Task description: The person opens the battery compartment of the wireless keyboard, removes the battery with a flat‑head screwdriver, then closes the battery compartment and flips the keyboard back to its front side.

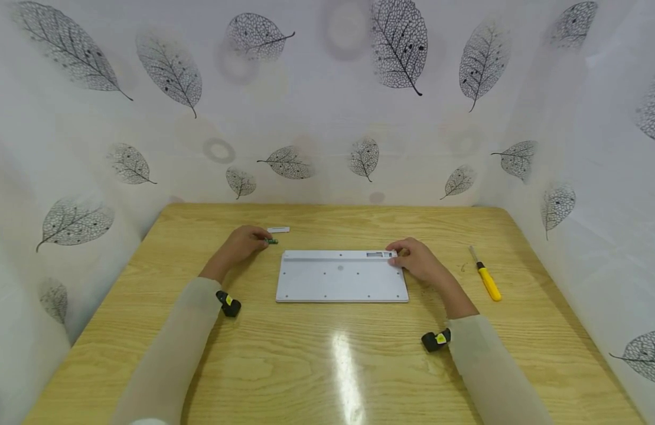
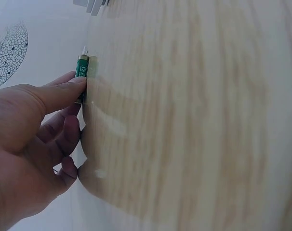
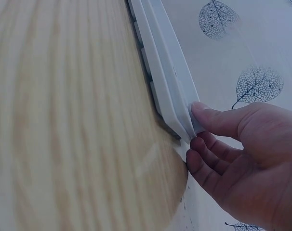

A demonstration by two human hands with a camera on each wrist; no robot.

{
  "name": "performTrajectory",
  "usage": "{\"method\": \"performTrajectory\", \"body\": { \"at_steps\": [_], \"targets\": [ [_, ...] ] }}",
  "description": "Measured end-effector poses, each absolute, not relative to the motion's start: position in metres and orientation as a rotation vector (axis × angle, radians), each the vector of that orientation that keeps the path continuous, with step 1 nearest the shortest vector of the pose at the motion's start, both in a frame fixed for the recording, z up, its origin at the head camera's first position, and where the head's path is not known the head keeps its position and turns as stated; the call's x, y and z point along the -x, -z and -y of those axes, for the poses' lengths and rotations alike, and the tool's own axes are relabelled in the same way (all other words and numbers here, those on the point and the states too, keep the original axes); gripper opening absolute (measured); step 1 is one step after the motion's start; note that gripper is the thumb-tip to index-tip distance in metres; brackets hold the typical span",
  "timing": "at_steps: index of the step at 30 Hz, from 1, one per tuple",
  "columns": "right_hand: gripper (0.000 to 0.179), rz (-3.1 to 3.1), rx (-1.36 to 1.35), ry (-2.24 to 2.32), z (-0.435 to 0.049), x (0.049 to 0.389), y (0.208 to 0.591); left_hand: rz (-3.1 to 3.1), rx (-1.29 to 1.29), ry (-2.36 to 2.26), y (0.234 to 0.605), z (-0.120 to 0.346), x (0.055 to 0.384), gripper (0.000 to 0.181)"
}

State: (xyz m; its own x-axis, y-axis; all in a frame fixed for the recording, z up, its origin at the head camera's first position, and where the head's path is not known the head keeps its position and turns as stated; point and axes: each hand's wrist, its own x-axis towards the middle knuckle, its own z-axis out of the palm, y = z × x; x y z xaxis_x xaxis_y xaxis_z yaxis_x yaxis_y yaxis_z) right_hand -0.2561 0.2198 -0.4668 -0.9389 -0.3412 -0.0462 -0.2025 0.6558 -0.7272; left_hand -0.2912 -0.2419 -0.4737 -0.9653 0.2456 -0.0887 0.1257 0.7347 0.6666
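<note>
A white keyboard [image 1: 342, 286] lies face down in the middle of the table, its long battery slot [image 1: 375, 255] uncovered at the far right. At its far right corner, my right hand [image 1: 419, 260] grips the edge; in the right wrist view the thumb [image 3: 216, 118] is on the back face and the curled fingers are at the end. Left of the keyboard, my left hand [image 1: 244, 243] pinches a small green battery [image 2: 82, 67] between thumb and fingers, close over the table. Just beyond this hand lies a narrow white battery cover [image 1: 278, 229].
A screwdriver [image 1: 489, 283] with a yellow handle lies to the right of my right hand, its shaft pointing away. White cloth with a leaf print [image 1: 306, 106] surrounds the wooden table [image 1: 284, 366] at the back and sides.
</note>
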Motion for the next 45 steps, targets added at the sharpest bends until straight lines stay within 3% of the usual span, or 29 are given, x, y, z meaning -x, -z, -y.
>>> {"method": "performTrajectory", "body": {
  "at_steps": [18, 35, 45],
  "targets": [
    [0.028, -2.698, 0.434, 1.142, -0.22, 0.256, 0.466, -2.75, -0.264, -1.03, 0.466, 0.242, 0.294, 0.029],
    [0.028, -2.684, 0.434, 1.144, -0.218, 0.257, 0.468, -2.699, -0.304, -1.012, 0.458, 0.231, 0.336, 0.032],
    [0.03, -2.678, 0.421, 1.143, -0.222, 0.257, 0.469, -2.671, -0.288, -0.942, 0.462, 0.226, 0.343, 0.027]
  ]
}}
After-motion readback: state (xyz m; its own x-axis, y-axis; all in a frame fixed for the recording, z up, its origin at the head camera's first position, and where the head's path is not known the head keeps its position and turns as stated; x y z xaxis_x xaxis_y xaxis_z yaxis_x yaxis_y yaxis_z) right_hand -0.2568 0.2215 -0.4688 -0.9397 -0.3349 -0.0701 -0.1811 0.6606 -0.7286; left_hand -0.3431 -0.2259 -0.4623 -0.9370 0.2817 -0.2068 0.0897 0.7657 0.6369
